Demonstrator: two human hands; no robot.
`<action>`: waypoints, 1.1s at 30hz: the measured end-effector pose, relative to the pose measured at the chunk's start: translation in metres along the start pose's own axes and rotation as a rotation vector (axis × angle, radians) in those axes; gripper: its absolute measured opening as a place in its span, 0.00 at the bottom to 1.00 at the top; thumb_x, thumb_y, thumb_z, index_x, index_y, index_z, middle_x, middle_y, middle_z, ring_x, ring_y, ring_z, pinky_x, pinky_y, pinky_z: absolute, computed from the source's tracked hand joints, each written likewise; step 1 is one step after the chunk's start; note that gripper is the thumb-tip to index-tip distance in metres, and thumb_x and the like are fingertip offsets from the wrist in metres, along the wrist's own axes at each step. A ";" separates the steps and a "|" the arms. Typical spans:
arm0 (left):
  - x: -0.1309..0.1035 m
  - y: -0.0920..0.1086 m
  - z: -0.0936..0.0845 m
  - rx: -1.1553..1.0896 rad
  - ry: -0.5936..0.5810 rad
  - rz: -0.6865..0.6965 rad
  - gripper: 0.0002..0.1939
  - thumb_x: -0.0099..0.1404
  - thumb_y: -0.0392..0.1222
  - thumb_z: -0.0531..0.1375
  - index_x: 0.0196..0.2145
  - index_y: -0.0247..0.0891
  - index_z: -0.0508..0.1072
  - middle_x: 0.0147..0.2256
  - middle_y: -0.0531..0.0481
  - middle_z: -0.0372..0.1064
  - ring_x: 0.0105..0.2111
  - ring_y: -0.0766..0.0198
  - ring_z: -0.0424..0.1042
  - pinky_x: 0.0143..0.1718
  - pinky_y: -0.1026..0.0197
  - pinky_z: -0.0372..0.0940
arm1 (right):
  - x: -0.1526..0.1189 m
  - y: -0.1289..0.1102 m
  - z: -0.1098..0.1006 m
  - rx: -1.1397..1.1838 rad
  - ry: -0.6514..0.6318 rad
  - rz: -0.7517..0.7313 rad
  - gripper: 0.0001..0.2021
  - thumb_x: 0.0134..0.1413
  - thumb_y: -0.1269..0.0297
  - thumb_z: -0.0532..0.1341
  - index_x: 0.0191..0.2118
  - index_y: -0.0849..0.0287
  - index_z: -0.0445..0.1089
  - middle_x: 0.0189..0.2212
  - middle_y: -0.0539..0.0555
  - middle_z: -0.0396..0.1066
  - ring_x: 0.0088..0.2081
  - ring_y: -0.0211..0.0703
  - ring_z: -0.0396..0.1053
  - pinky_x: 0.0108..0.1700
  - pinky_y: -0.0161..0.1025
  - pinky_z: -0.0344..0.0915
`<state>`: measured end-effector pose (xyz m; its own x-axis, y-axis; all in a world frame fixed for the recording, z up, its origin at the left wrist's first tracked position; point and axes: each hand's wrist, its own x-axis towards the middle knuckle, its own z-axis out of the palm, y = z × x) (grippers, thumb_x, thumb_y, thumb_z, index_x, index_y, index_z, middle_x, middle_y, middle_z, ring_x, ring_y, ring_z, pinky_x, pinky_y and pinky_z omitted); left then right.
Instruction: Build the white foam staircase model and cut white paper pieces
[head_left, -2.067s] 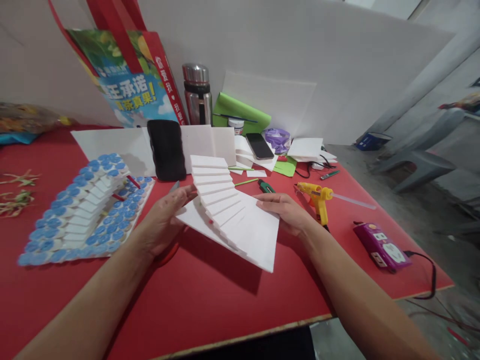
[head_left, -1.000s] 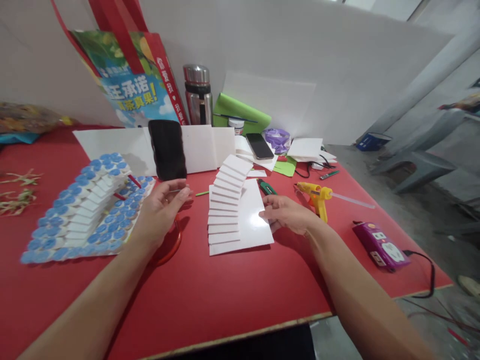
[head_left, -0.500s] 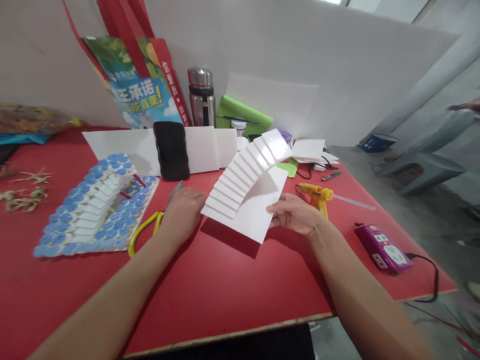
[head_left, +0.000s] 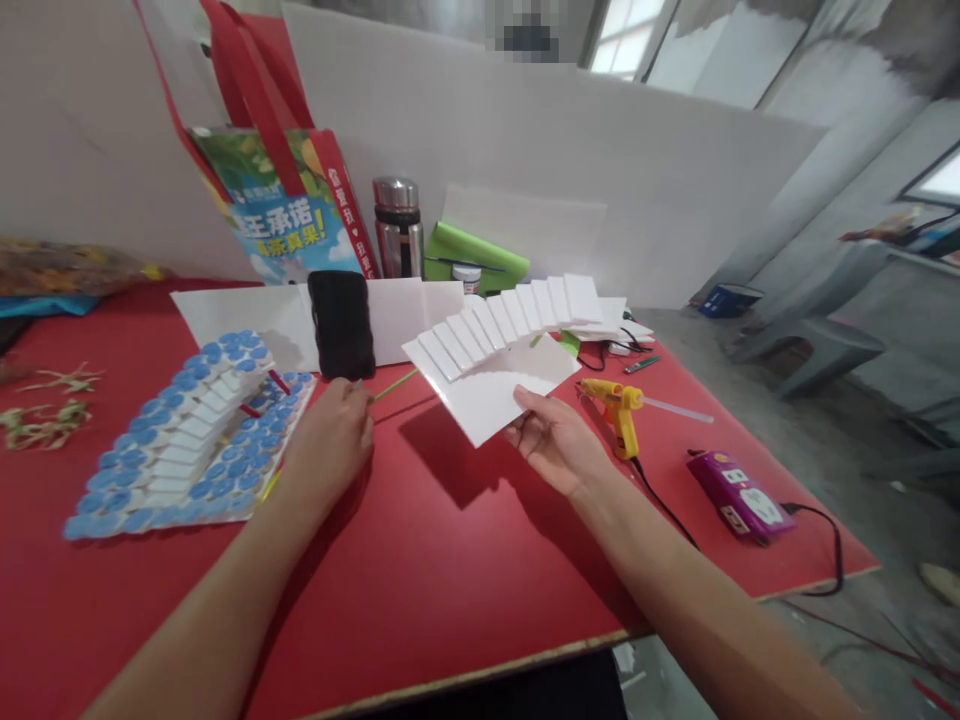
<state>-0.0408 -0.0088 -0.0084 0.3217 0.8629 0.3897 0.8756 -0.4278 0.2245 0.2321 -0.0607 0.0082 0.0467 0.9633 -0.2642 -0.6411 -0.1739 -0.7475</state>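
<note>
My right hand (head_left: pixel 559 435) grips the near right edge of a white board (head_left: pixel 487 395), raised above the red table. A curved flight of white steps (head_left: pixel 502 320) is fixed to this board. My left hand (head_left: pixel 334 425) rests on the table beside a blue-dotted stair model (head_left: pixel 172 430), its fingers curled at the end of a thin green stick (head_left: pixel 395 384). Most of the yellow scissors (head_left: pixel 270 487) is hidden under my left forearm. The black phone-like object (head_left: pixel 341 325) stands just behind my left hand.
A yellow glue gun (head_left: pixel 621 405) and a purple power box (head_left: pixel 739 495) lie to the right. Behind are a steel flask (head_left: pixel 399 228), a printed bag (head_left: pixel 289 210) and a green roll (head_left: pixel 480 252). Dried plant pieces (head_left: pixel 45 425) lie far left.
The white step model has turned and flattened in my right hand. My left hand has shifted left, and a green stick now shows by its fingers. The camera view has shifted.
</note>
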 end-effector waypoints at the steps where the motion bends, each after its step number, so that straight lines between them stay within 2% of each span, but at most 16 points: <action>1: 0.000 -0.004 -0.005 -0.027 0.035 -0.038 0.10 0.69 0.39 0.51 0.36 0.40 0.73 0.37 0.41 0.67 0.38 0.49 0.69 0.42 0.50 0.64 | -0.004 0.004 0.005 0.019 0.030 0.001 0.13 0.45 0.68 0.77 0.36 0.58 0.75 0.32 0.50 0.78 0.30 0.36 0.72 0.33 0.33 0.75; 5: -0.001 -0.013 -0.023 -0.168 0.154 -0.191 0.04 0.66 0.39 0.55 0.34 0.43 0.69 0.37 0.43 0.68 0.42 0.46 0.69 0.46 0.48 0.62 | -0.023 0.032 0.024 0.060 0.097 0.030 0.15 0.46 0.71 0.75 0.39 0.57 0.74 0.36 0.52 0.80 0.37 0.41 0.77 0.48 0.41 0.80; 7: -0.001 -0.016 -0.028 -0.239 0.192 -0.275 0.02 0.64 0.40 0.58 0.32 0.45 0.69 0.35 0.45 0.69 0.39 0.47 0.70 0.46 0.48 0.62 | -0.030 0.053 0.032 0.091 0.158 0.024 0.14 0.47 0.70 0.74 0.39 0.56 0.73 0.40 0.54 0.80 0.44 0.44 0.78 0.56 0.44 0.78; 10: -0.001 -0.019 -0.029 -0.328 0.209 -0.368 0.06 0.65 0.46 0.60 0.31 0.45 0.70 0.30 0.48 0.70 0.35 0.50 0.71 0.43 0.51 0.63 | -0.033 0.086 0.043 0.137 0.237 -0.029 0.15 0.48 0.68 0.73 0.41 0.54 0.70 0.47 0.57 0.80 0.56 0.49 0.76 0.64 0.46 0.73; 12: -0.001 -0.021 -0.027 -0.407 0.212 -0.393 0.09 0.66 0.50 0.61 0.31 0.45 0.71 0.29 0.50 0.72 0.32 0.52 0.72 0.40 0.54 0.63 | -0.029 0.105 0.051 0.153 0.223 -0.074 0.16 0.51 0.63 0.71 0.44 0.52 0.68 0.52 0.56 0.77 0.61 0.50 0.72 0.67 0.48 0.70; 14: -0.002 -0.021 -0.024 -0.501 0.212 -0.398 0.10 0.66 0.51 0.61 0.32 0.45 0.73 0.29 0.51 0.74 0.31 0.54 0.74 0.37 0.56 0.64 | -0.023 0.118 0.059 0.172 0.161 -0.029 0.14 0.57 0.57 0.68 0.46 0.51 0.67 0.54 0.57 0.76 0.63 0.50 0.71 0.68 0.50 0.68; 16: -0.002 -0.021 -0.022 -0.551 0.201 -0.389 0.09 0.67 0.51 0.61 0.35 0.45 0.75 0.30 0.51 0.76 0.31 0.55 0.74 0.35 0.57 0.64 | -0.018 0.124 0.067 0.227 0.094 0.111 0.10 0.64 0.56 0.64 0.44 0.53 0.66 0.52 0.62 0.77 0.60 0.50 0.74 0.66 0.50 0.69; 19: -0.003 -0.018 -0.020 -0.490 0.177 -0.342 0.09 0.68 0.49 0.59 0.35 0.44 0.76 0.34 0.48 0.78 0.33 0.53 0.75 0.38 0.56 0.64 | -0.021 0.120 0.075 0.296 0.027 0.351 0.05 0.67 0.65 0.58 0.40 0.59 0.68 0.45 0.65 0.79 0.52 0.48 0.80 0.61 0.46 0.73; 22: -0.003 -0.019 -0.021 -0.363 0.127 -0.282 0.10 0.68 0.48 0.58 0.34 0.44 0.76 0.38 0.44 0.78 0.39 0.47 0.75 0.42 0.52 0.64 | -0.043 0.100 0.070 0.145 -0.113 0.525 0.06 0.61 0.70 0.58 0.38 0.65 0.73 0.38 0.62 0.80 0.39 0.43 0.82 0.46 0.40 0.79; 23: -0.003 -0.021 -0.021 -0.321 0.111 -0.263 0.10 0.69 0.48 0.57 0.35 0.44 0.76 0.40 0.42 0.78 0.41 0.44 0.75 0.43 0.51 0.63 | -0.053 0.090 0.065 0.043 -0.168 0.509 0.07 0.60 0.69 0.60 0.38 0.65 0.75 0.34 0.60 0.80 0.32 0.42 0.81 0.37 0.38 0.79; 25: -0.004 -0.026 -0.020 -0.242 0.103 -0.228 0.11 0.70 0.46 0.54 0.38 0.44 0.77 0.42 0.40 0.78 0.44 0.41 0.75 0.45 0.49 0.63 | -0.072 0.060 0.051 -0.198 -0.250 0.333 0.07 0.58 0.64 0.64 0.37 0.62 0.77 0.26 0.54 0.77 0.18 0.36 0.70 0.21 0.33 0.68; 27: -0.005 -0.031 -0.020 -0.180 0.108 -0.202 0.12 0.70 0.43 0.53 0.40 0.44 0.77 0.42 0.40 0.78 0.45 0.41 0.75 0.45 0.49 0.64 | -0.082 0.021 0.037 -0.404 -0.133 -0.081 0.07 0.60 0.60 0.65 0.37 0.57 0.78 0.20 0.49 0.71 0.14 0.32 0.59 0.16 0.32 0.56; 28: -0.006 -0.032 -0.021 -0.148 0.105 -0.196 0.12 0.70 0.42 0.53 0.40 0.45 0.77 0.42 0.41 0.78 0.44 0.42 0.75 0.44 0.49 0.64 | -0.081 0.001 0.031 -0.494 -0.035 -0.314 0.07 0.62 0.59 0.65 0.38 0.55 0.78 0.20 0.48 0.69 0.15 0.32 0.59 0.17 0.32 0.55; 30: -0.006 -0.033 -0.023 -0.075 0.072 -0.176 0.12 0.70 0.40 0.52 0.39 0.44 0.76 0.39 0.41 0.77 0.42 0.42 0.75 0.42 0.50 0.64 | -0.061 -0.036 0.023 -0.640 0.142 -0.706 0.07 0.66 0.60 0.63 0.42 0.52 0.78 0.23 0.49 0.69 0.19 0.34 0.60 0.20 0.34 0.57; 31: -0.006 -0.032 -0.024 -0.035 0.043 -0.164 0.12 0.70 0.39 0.52 0.39 0.43 0.76 0.38 0.41 0.76 0.42 0.42 0.75 0.42 0.49 0.64 | -0.044 -0.050 0.020 -0.737 0.151 -0.826 0.08 0.68 0.60 0.61 0.44 0.52 0.78 0.24 0.49 0.69 0.20 0.35 0.60 0.22 0.35 0.58; 33: -0.006 -0.028 -0.029 0.058 -0.036 -0.157 0.14 0.70 0.36 0.50 0.38 0.40 0.75 0.37 0.40 0.75 0.42 0.41 0.75 0.42 0.49 0.65 | 0.002 -0.067 0.018 -1.089 0.052 -0.866 0.13 0.71 0.61 0.56 0.48 0.53 0.78 0.29 0.51 0.73 0.25 0.37 0.65 0.27 0.36 0.63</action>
<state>-0.0774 -0.0097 0.0087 0.1912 0.9273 0.3218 0.9351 -0.2718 0.2275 0.2608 -0.0430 0.0686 0.1615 0.8407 0.5169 0.5175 0.3738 -0.7697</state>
